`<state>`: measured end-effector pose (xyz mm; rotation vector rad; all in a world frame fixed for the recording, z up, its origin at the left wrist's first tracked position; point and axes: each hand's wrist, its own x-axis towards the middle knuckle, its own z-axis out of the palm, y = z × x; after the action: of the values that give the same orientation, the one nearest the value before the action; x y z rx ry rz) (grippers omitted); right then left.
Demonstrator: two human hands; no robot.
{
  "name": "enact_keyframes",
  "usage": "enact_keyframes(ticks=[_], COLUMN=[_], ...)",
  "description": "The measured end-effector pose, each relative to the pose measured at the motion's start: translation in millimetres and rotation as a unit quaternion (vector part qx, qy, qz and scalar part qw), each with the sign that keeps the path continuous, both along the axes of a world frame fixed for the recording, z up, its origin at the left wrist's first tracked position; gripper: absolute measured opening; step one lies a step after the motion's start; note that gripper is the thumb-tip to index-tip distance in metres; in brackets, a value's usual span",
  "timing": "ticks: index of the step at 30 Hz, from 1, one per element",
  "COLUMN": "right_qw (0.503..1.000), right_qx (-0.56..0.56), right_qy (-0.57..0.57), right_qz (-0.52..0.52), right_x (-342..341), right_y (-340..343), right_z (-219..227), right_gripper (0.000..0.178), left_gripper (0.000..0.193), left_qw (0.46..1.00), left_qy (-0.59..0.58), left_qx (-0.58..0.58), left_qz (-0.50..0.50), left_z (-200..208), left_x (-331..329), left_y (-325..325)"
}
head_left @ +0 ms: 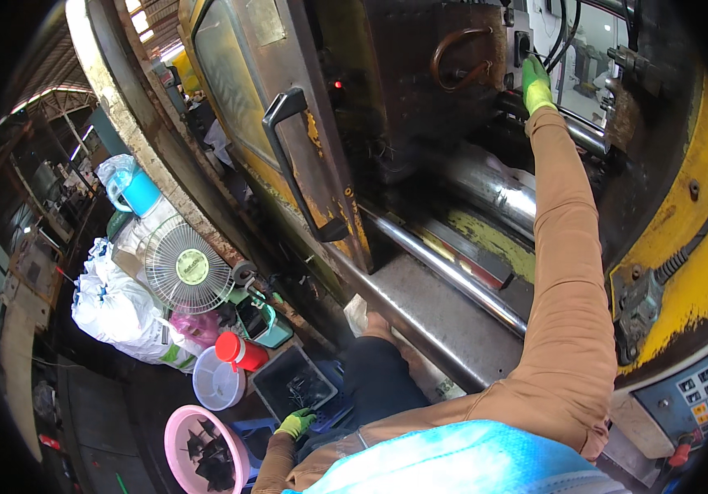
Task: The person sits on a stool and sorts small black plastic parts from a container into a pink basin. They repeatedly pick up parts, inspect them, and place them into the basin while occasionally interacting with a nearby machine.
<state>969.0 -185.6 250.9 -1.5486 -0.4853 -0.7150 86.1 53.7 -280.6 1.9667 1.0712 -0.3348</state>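
My right arm reaches far into an industrial moulding machine. The right hand (538, 86), in a yellow-green glove, is up beside the dark mould block (420, 74), its fingers closed; whatever they hold is too small to make out. Black hoses (566, 37) hang close to that hand. Low at my left side, my left hand (296, 423), also gloved, has its fingers spread at the near edge of a dark tray (275, 383). Small dark pieces (300, 389) lie in this tray.
The machine's sliding door (321, 123) with its black handle (284, 156) stands to the left of the opening. Polished tie bars (453, 267) cross the opening. A pink basin (174, 440) with dark parts, a red jug (240, 351) and a fan (189, 265) are at left; a control panel (704, 387) is lower right.
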Motion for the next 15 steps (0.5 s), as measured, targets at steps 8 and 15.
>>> enact_keyframes(ticks=[8, 15], right_qw=[0.997, 0.983], right_qx=[-0.047, -0.108], right_qy=[0.003, -0.051], right_qz=[-0.06, -0.139], right_x=[28.5, 33.1], right_y=[28.7, 18.6], right_z=[3.3, -2.9], right_gripper=[0.057, 0.051], left_gripper=[0.05, 0.047], left_qw=[0.999, 1.0], left_qy=[0.015, 0.01], left_qx=[-0.031, -0.008], left_qz=[0.04, -0.004], left_z=[-4.8, -2.2], left_x=[-2.2, -6.8], left_y=[1.4, 6.2])
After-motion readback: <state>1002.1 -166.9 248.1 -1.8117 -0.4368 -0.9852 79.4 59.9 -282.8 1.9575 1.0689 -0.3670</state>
